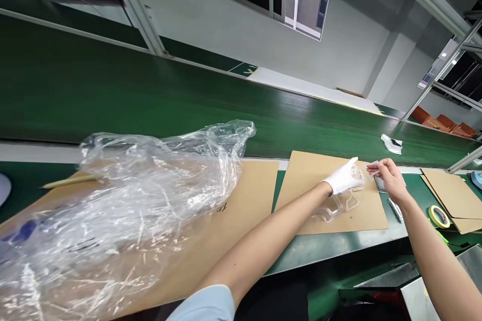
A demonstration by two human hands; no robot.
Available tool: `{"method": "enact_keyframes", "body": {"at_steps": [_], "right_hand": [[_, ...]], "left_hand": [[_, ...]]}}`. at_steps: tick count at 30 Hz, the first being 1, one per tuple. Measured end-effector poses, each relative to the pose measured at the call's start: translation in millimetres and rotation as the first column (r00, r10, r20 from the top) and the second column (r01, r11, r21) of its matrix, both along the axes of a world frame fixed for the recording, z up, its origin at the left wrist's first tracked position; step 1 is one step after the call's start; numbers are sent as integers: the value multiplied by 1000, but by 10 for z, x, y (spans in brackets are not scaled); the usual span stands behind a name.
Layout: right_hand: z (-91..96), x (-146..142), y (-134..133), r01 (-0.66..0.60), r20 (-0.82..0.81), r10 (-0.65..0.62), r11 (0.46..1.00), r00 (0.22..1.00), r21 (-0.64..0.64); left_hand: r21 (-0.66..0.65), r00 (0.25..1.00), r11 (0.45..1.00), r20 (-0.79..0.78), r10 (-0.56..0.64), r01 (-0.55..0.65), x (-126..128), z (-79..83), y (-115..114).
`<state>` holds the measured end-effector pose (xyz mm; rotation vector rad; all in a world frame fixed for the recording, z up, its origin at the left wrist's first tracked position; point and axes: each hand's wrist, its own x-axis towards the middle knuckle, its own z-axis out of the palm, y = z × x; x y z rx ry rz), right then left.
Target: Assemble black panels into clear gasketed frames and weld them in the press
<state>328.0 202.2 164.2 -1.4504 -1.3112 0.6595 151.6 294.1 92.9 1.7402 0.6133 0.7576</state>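
Observation:
My left hand [343, 177], in a white glove, is over a cardboard sheet [301, 195] with its fingers closed around several clear plastic pieces [358, 176]. Their exact shape is hard to make out. Just to its right, my bare right hand [391, 180] pinches a small whitish plastic piece [372, 168] between thumb and fingers. Below the gloved hand, more clear plastic frames [331, 210] lie on the cardboard, one of them a thin triangular loop [352, 202].
A large clear plastic bag [150, 210] covers cardboard on the left. Yellow tape [439, 216] and stacked cardboard sheets [455, 195] are on the right. Behind runs a green conveyor belt [211, 105], bearing a small white packet [391, 144]. A metal post [133, 5] rises beyond.

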Motion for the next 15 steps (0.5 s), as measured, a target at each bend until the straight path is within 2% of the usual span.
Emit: {"method": "enact_keyframes", "body": {"at_steps": [3,8,12,15], "right_hand": [[-40,28,12,95,-89,-88,993,992,76],[-251,139,86,301,-280,-250,941,927,158],[-428,56,161,356,-390,-280,925,877,135],[-442,1,190,356,-439,-274,927,856,116]], "left_hand": [[23,1000,1000,-29,-1,1,73,-59,103],[19,998,999,-41,38,-37,-143,-115,122],[33,999,999,-44,15,-14,-230,-16,53],[65,997,995,-29,78,-76,-225,65,45]]}}
